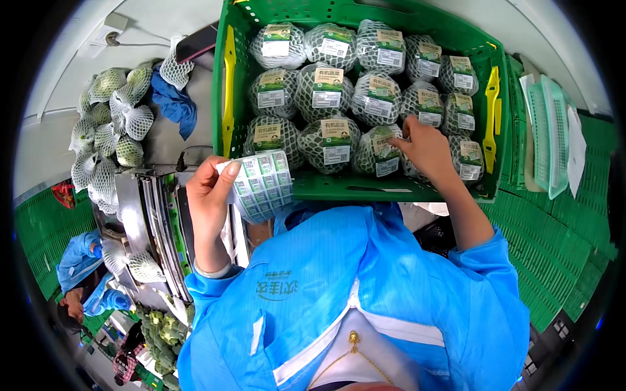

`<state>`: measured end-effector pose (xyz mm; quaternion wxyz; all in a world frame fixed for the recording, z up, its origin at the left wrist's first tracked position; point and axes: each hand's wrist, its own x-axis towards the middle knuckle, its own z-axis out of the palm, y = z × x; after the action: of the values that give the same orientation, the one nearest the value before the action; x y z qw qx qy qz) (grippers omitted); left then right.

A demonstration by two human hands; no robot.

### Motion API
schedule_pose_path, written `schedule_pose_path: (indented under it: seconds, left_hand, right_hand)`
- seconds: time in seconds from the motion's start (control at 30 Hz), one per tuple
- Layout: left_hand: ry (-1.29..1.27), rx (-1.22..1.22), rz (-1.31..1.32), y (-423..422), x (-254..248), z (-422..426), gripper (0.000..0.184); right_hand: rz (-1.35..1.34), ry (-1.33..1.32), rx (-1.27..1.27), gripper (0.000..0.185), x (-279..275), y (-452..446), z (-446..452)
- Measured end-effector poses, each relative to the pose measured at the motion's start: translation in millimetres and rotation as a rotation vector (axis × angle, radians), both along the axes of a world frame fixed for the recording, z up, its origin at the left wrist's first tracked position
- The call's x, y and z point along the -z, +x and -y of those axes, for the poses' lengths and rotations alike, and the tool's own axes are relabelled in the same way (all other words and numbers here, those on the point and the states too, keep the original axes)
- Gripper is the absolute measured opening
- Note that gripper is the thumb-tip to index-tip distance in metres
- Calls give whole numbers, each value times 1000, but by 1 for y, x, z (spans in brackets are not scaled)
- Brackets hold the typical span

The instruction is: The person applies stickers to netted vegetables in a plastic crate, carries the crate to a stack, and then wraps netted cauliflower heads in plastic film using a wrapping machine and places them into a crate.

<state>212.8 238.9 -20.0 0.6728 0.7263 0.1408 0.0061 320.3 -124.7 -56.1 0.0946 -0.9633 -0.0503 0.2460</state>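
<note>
A green crate [391, 189] holds several net-wrapped round vegetables with paper labels, set in rows. My left hand [212, 195] is at the crate's lower left corner, thumb and fingers closed on a roll of small printed stickers [262, 182]. Over the crate's front row, my right hand [425, 148] is bent down with its fingertips at a net-wrapped vegetable [378, 151]. The fingers are drawn together near its label; whether anything is between them is too small to tell.
Netted vegetables [107, 130] and a blue cloth [173, 104] lie left of the crate, with a dark phone-like object [197, 43] above. Light green baskets [548, 137] stand at the right. Another person [88, 280] in blue is at the lower left, near broccoli [163, 335].
</note>
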Motion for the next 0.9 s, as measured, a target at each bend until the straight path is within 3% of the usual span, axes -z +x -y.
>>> schedule_pose_path:
  seconds: [0.1, 0.13, 0.23, 0.27, 0.37, 0.4, 0.5, 0.6, 0.7, 0.73, 0.87, 0.9]
  left_hand:
    - [-8, -20, -4, 1, 0, -6, 18]
    - [-13, -25, -3, 1, 3, -8, 18]
    - [-16, -22, 0, -1, 2, -11, 18]
    - [-1, -22, -14, -2, -2, -12, 18]
    - [4, -45, -13, -7, -1, -23, 19]
    - [-15, -65, -12, -7, 1, -27, 19]
    - [-56, -94, 3, -6, 5, -35, 18]
    - [-70, -84, 3, -2, 0, -35, 16]
    - [-40, -55, 37, 1, -1, -43, 16]
    - [-57, -78, 36, 4, -2, -46, 16]
    - [-115, -81, 30, 21, -5, -52, 15]
    - [-125, -64, 30, 25, -5, -53, 15]
  right_hand:
    - [-210, 775, 76, 32, 8, 7, -23]
    - [-257, 809, 44, 31, 13, 9, -39]
    - [-151, 671, -204, 34, 42, 20, -78]
    - [-44, 349, -266, 36, 41, 19, -81]
    - [77, 139, -237, 35, 10, 38, -81]
    - [-24, 290, -121, 34, 8, 51, -81]
    - [-52, 796, -92, 33, 36, 90, -86]
    - [59, 648, -179, 31, 56, 118, -101]
    - [193, 191, -266, 28, 45, 141, -92]
    - [171, 223, -156, 26, 24, 145, -96]
    - [11, 865, 136, 27, 32, 193, -99]
    - [61, 778, 76, 26, 41, 206, -100]
